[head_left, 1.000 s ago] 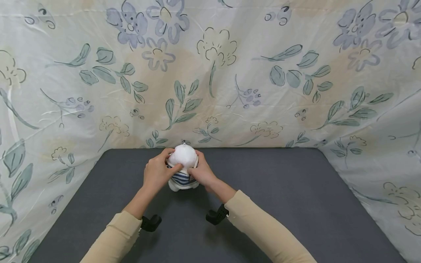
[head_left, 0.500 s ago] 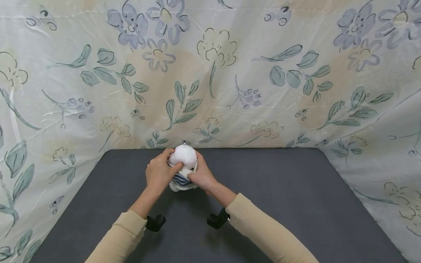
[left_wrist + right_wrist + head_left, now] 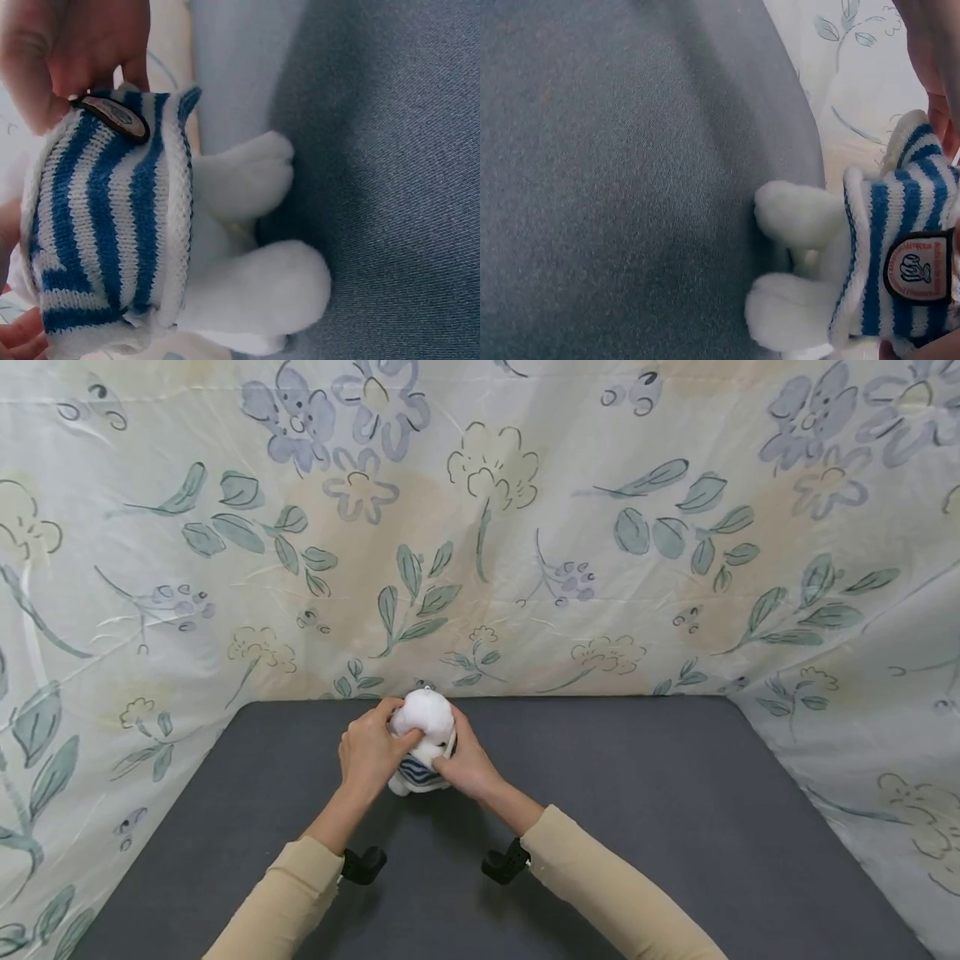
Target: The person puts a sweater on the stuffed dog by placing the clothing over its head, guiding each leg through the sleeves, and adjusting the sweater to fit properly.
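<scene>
A white plush toy [image 3: 424,713], dressed in a blue-and-white striped knitted sweater [image 3: 120,210], is held roughly upright at the far side of a dark grey table [image 3: 637,810], left of the middle. The head is gripped from the left by the left hand [image 3: 372,745], its thumb laid across the near side, while the right side is clasped by the right hand [image 3: 468,762], its thumb set lower, close to the sweater. The fingers of both hands are bent around the plush toy, spread only as wide as the soft body between them. The grip from opposite sides appears to be used so that a yielding, big-headed figure is kept from sagging or tipping, and the spot seems suited to being reached by both hands at once. The feet [image 3: 277,289] are kept low, toward the table; whether any weight is rested on it cannot be told.

By count, one plush toy, one sweater, one dark-edged badge [image 3: 921,270] and two feet are shown, along with two hands, two beige sleeves [image 3: 273,902] and two black wrist-worn devices [image 3: 365,866], one carried at each wrist. The scene is backed and flanked by flower-printed cloth [image 3: 555,527]; whether one sheet or several is hung cannot be made out.
</scene>
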The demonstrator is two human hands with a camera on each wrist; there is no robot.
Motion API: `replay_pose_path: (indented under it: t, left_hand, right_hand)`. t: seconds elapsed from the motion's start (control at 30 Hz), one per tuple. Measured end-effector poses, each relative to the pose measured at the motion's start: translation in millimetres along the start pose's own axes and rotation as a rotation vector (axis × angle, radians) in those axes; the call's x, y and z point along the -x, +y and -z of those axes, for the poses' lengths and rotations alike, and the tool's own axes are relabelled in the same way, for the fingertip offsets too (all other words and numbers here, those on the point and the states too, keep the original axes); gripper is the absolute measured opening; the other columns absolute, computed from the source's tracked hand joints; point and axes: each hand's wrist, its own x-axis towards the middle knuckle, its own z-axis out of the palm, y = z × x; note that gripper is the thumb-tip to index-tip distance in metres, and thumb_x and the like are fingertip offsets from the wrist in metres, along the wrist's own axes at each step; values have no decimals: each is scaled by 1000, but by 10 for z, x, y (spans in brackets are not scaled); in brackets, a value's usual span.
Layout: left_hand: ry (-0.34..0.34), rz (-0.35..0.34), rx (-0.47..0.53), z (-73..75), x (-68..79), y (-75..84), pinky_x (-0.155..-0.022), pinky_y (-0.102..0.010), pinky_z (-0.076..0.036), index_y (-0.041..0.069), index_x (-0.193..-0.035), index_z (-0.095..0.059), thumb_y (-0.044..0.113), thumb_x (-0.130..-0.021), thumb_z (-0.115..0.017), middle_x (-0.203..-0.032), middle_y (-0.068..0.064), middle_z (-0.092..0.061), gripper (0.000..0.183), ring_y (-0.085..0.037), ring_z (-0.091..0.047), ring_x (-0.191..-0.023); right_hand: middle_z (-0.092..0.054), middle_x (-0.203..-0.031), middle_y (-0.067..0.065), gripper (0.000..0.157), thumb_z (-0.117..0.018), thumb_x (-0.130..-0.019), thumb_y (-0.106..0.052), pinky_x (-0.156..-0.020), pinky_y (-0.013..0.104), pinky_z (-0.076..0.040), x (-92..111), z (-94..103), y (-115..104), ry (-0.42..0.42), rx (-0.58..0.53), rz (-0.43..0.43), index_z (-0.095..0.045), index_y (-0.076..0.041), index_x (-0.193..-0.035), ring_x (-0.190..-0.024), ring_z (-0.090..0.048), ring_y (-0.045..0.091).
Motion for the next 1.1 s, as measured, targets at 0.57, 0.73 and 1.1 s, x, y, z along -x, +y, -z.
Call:
replay_pose_path:
  t: [0.57,0.73,1.1]
  left_hand:
    - [23,-13,7,-13,-24,52,-50,-38,-47,14,-106,-67,32,-72,-77,-88,-9,-70,40,-25,-61,-61]
    - [28,2,9,-22,-32,53,-49,-37,-46,15,-107,-67,34,-72,-77,-88,-8,-70,41,-25,-60,-60]
    - [-6,27,8,4,-40,3,-47,-35,-44,18,-110,-67,36,-73,-76,-89,-8,-70,43,-24,-59,-57]
  right_hand:
    - [-19,-147,11,88,-49,-75,11,-91,41,-36,-4,-23,-53,23,-143,-36,-8,-16,-148,-122,-33,28]
    - [-23,-146,11,91,-52,-72,8,-90,41,-38,-12,-25,-25,34,-37,9,-8,-16,-148,-121,-35,26]
    - [-32,-141,14,86,-59,-78,-7,-94,46,-37,-19,-14,185,71,318,240,-9,-11,-148,-123,-38,31]
